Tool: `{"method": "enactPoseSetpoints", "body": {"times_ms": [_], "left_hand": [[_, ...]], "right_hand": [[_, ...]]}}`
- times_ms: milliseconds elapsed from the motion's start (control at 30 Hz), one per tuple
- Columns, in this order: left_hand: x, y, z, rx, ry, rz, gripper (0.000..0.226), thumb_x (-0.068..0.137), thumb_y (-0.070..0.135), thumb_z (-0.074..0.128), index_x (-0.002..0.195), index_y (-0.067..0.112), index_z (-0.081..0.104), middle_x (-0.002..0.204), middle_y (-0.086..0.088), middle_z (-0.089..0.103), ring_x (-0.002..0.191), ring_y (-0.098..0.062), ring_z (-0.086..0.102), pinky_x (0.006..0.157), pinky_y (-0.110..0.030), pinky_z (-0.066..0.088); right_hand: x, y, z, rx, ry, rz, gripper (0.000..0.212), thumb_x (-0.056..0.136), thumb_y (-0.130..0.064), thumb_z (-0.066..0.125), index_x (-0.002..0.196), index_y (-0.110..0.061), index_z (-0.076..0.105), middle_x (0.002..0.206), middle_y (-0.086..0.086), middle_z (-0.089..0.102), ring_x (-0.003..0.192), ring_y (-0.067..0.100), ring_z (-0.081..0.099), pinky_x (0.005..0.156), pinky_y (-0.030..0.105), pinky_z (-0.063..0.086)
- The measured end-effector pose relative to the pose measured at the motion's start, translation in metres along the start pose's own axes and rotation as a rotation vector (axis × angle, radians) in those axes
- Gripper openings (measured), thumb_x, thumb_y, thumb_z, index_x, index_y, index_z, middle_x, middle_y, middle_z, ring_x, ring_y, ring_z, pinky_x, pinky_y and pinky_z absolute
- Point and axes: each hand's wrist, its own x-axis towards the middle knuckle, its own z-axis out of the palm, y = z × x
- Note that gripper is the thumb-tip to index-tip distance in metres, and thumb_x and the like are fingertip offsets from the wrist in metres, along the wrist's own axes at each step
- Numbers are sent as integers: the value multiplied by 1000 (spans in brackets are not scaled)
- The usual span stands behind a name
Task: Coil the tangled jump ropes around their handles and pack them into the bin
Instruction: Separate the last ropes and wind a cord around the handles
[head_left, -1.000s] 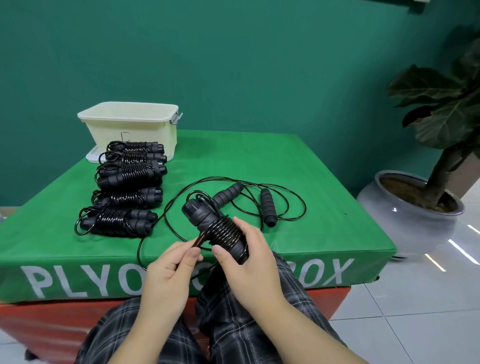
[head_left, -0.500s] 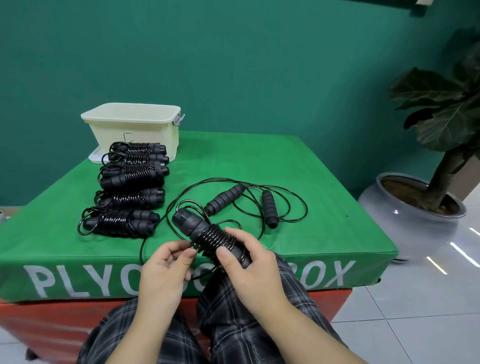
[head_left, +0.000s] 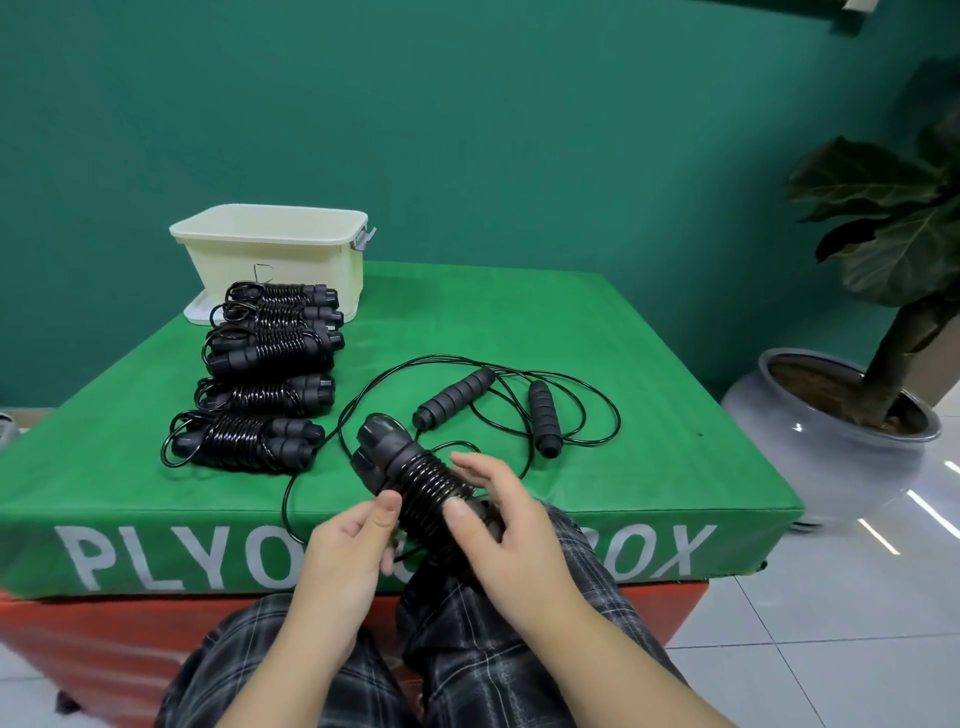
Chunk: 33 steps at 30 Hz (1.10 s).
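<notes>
The right hand (head_left: 511, 525) grips the paired handles (head_left: 387, 447) w/ rope coiled round them, held over the lap at the green box (head_left: 571, 332) edge; the left hand (head_left: 348, 551) pinches the loose rope tail (head_left: 287, 499). Cord looks thin, springy, slick, so it likely unwinds if slack. Hold by the foam grips, thumb on the last turn.

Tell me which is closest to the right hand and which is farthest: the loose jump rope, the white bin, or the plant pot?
From the right hand, in the head view:
1. Loose jump rope, just beyond the hand on the green box.
2. Plant pot, on the floor to the right.
3. White bin, at the far left corner.
</notes>
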Motion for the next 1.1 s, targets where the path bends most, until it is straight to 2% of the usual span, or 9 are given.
{"method": "enactPoseSetpoints", "body": {"times_ms": [67, 200, 400, 467, 567, 767, 900, 1000, 1100], "left_hand": [[-3, 5, 2, 31, 76, 5, 63, 73, 66, 52, 52, 9, 37, 46, -5, 33, 47, -15, 29, 53, -29, 21], [-5, 10, 1, 111, 99, 25, 66, 66, 76, 55, 45, 19, 30, 51, -4, 23, 50, -16, 22, 52, -30, 15], [-7, 9, 0, 160, 116, 100, 53, 82, 43, 59, 54, -2, 51, 42, 6, 26, 41, -8, 24, 49, -26, 23], [-9, 10, 2, 196, 121, 149, 36, 84, 32, 61, 54, 13, 59, 36, 8, 40, 38, -4, 38, 44, -14, 29], [-9, 12, 4, 198, 111, 225, 29, 86, 22, 61, 58, 27, 62, 51, 15, 59, 49, 6, 51, 51, -6, 36], [-10, 13, 5, 160, 1, 278, 35, 87, 23, 55, 65, 48, 66, 59, 13, 57, 56, 1, 50, 55, -7, 37], [-10, 13, 4, 134, -41, 272, 42, 91, 8, 54, 61, 35, 65, 59, 4, 52, 52, -2, 45, 53, -9, 36], [-10, 12, 5, 101, -50, 245, 26, 92, 2, 53, 83, 19, 71, 58, -3, 47, 48, -4, 41, 50, -11, 37], [-8, 8, 6, 12, -48, 180, 21, 91, 2, 52, 104, -8, 65, 51, -6, 48, 42, -6, 36, 43, -16, 35]], "right_hand": [[-1, -2, 3, -152, -23, -80, 42, 80, -48, 55, 121, -48, 47, 128, -25, 50, 121, -6, 46, 98, 11, 36], [-1, 2, 8, -352, -8, -214, 57, 80, -47, 60, 134, -45, 40, 135, -21, 39, 125, -3, 41, 102, 13, 35], [0, 4, 8, -412, 40, -181, 58, 86, -52, 50, 142, -41, 39, 136, -20, 40, 126, 0, 36, 103, 8, 24], [0, 4, 7, -431, 58, -160, 58, 89, -53, 42, 144, -38, 37, 137, -19, 39, 126, -1, 33, 101, 8, 23], [0, 6, 8, -441, 66, -142, 53, 93, -52, 31, 145, -42, 32, 140, -17, 38, 127, -2, 32, 101, 8, 21], [0, 2, 8, -496, 66, -157, 52, 93, -50, 29, 145, -49, 27, 149, -10, 31, 134, 5, 30, 108, 27, 31], [0, 1, 10, -654, 67, -170, 80, 82, -56, 52, 147, -44, 8, 151, -7, 25, 131, 15, 35, 102, 31, 38], [1, 5, 8, -646, 53, -166, 91, 84, -44, 64, 141, -53, -8, 152, -11, 19, 130, 13, 35, 96, 28, 42], [1, 6, 7, -608, 112, -182, 95, 84, -37, 68, 140, -57, -6, 149, -11, 25, 127, 13, 40, 86, 26, 44]]}}
